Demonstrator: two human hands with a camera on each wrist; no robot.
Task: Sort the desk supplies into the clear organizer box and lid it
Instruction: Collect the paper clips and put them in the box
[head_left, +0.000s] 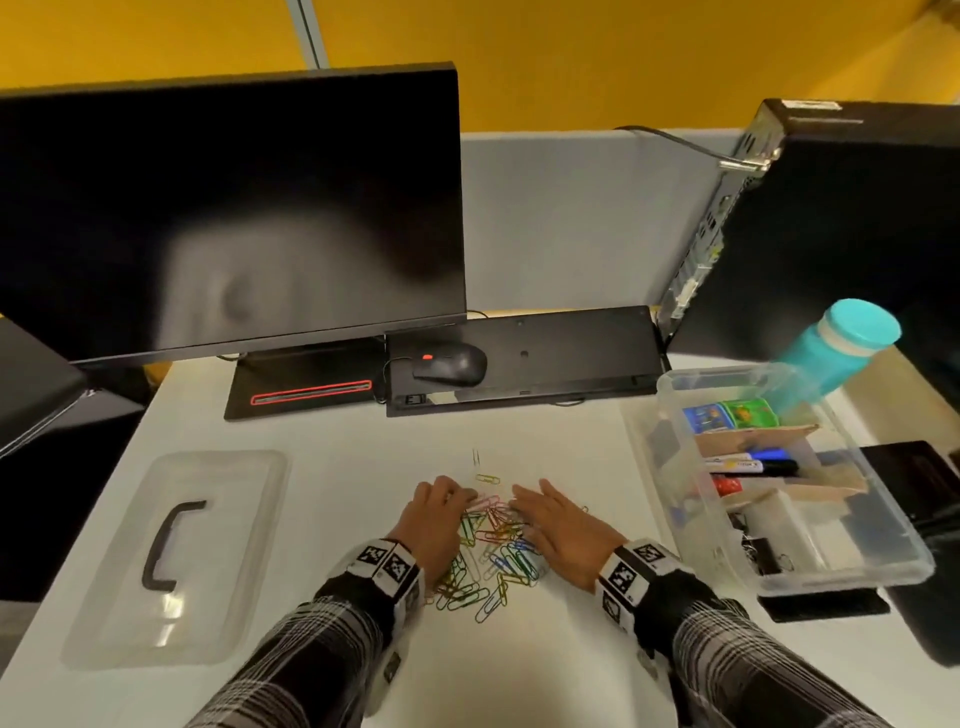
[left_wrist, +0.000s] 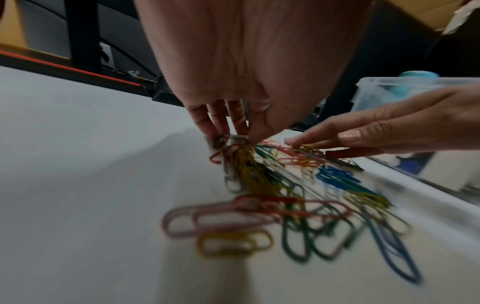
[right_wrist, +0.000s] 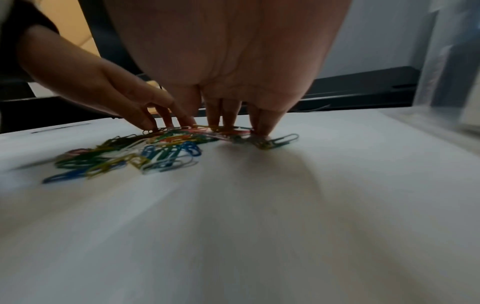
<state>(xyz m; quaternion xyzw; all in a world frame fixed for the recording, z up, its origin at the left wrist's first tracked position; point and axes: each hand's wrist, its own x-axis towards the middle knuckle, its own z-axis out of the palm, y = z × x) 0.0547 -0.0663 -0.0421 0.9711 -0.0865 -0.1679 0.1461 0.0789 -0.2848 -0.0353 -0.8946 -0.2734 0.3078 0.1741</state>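
A heap of coloured paper clips (head_left: 491, 545) lies on the white desk between my hands. My left hand (head_left: 460, 499) has its fingers bent down, and in the left wrist view its fingertips and thumb (left_wrist: 233, 137) pinch a few clips at the far edge of the heap. My right hand (head_left: 527, 506) lies flat with straight fingers on the clips' right side; its fingertips (right_wrist: 233, 125) press on them. The clear organizer box (head_left: 841, 582) stands open at the right, holding markers, tape rolls and binder clips. Its clear lid (head_left: 234, 519) with a black handle lies at the left.
A teal bottle (head_left: 841, 348) stands behind the box. A monitor (head_left: 234, 208), black mouse (head_left: 449, 364) and keyboard (head_left: 545, 358) line the back; a computer tower (head_left: 831, 234) is at the back right. Two stray clips (head_left: 483, 470) lie beyond the heap.
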